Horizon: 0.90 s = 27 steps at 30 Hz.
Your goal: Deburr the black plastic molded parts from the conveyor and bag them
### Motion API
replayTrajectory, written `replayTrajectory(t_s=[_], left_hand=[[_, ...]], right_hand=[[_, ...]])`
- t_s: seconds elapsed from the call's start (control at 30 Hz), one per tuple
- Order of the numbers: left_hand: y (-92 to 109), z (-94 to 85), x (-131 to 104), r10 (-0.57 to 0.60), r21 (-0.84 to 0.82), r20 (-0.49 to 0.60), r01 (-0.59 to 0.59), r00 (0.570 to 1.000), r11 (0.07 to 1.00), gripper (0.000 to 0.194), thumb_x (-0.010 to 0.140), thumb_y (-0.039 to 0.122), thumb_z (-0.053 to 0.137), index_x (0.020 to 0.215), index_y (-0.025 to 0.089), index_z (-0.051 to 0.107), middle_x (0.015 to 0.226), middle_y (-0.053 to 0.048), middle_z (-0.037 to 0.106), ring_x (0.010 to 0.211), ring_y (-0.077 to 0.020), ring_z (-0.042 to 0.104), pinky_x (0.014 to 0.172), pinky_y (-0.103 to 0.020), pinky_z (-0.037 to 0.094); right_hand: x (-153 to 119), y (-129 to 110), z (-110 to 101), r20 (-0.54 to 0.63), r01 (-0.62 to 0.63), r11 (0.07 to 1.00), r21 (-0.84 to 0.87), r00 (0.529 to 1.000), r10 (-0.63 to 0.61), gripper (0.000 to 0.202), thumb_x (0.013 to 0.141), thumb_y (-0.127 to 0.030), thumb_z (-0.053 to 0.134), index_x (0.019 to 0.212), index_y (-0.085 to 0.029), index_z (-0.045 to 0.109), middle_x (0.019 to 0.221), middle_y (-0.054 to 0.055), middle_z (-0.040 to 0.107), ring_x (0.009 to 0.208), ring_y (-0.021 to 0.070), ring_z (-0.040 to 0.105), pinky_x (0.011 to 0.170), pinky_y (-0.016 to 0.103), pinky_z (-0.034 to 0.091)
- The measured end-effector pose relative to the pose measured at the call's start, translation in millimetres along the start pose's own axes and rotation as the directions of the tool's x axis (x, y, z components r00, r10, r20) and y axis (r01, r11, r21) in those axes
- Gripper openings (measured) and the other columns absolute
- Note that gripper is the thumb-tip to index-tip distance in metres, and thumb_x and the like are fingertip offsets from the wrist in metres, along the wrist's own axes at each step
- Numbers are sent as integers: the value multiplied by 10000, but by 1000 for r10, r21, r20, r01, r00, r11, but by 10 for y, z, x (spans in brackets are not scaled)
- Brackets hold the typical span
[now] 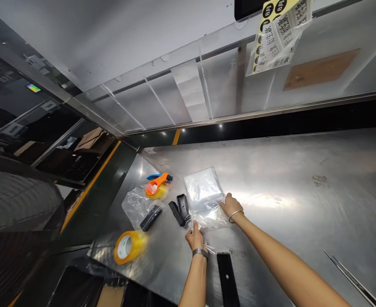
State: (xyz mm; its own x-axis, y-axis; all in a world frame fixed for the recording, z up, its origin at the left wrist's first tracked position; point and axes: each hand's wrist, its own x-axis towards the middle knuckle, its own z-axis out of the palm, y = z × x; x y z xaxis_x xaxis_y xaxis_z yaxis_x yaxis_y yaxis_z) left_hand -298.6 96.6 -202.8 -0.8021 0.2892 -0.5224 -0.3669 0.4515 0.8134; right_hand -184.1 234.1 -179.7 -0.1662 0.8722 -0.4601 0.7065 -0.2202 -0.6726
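Note:
A stack of clear plastic bags [203, 187] lies on the metal table. My left hand [195, 238], with a watch at the wrist, pinches the bags' lower left edge. At their right edge, my right hand [232, 206], wearing a bracelet, has its fingers closed on the plastic. Just left of the bags are two black plastic parts [183, 207] with a thin white tie by them. Several white ties [209, 247] show beside my left wrist. A long black part [228, 279] rests between my forearms, near the front.
The metal table [287, 170] carries an orange tape dispenser [156, 184], a large yellow tape roll [128, 247], a black item [151, 218] by a crumpled clear bag [135, 204], and tweezers [351, 277] at right. A panel with label sheets [276, 38] stands behind.

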Motion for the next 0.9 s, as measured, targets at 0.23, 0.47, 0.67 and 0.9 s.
replayTrajectory(t_s=[0.23,0.47,0.67,0.9], left_hand=[[-37,270,-114,-199,53,153,193,968,980,237,886,308,531,1049,139,561,916,-32,618,695,-118,599,586,-270,529],[-217,721,-715,-290,143,421,253,860,957,199,886,297,536,989,131,574,803,1,608,580,-81,559,499,-217,489],[-279,1038,-1112,-379,183,521,334,765,925,201,882,301,541,983,131,577,827,-7,612,607,-89,568,521,-229,497],[-357,742,-1493,-427,15,424,465,799,885,234,908,353,482,922,135,565,698,32,553,499,-63,490,455,-202,437]], right_hand=[[140,413,-354,7,-2,992,-126,1000,3,264,902,-317,543,1126,-179,573,1151,64,599,959,192,608,812,399,515],[-275,1329,-1099,-118,-196,971,-135,976,181,249,902,-318,543,1099,-173,585,1116,57,614,923,183,617,785,379,524],[-489,1828,-1521,-263,-237,970,-50,940,216,245,897,-320,550,1086,-169,589,1092,52,619,894,177,620,762,367,527],[-1345,1775,-1564,-300,136,988,70,948,-109,349,898,-424,473,1119,-176,580,1142,117,593,1058,257,556,924,472,436]])
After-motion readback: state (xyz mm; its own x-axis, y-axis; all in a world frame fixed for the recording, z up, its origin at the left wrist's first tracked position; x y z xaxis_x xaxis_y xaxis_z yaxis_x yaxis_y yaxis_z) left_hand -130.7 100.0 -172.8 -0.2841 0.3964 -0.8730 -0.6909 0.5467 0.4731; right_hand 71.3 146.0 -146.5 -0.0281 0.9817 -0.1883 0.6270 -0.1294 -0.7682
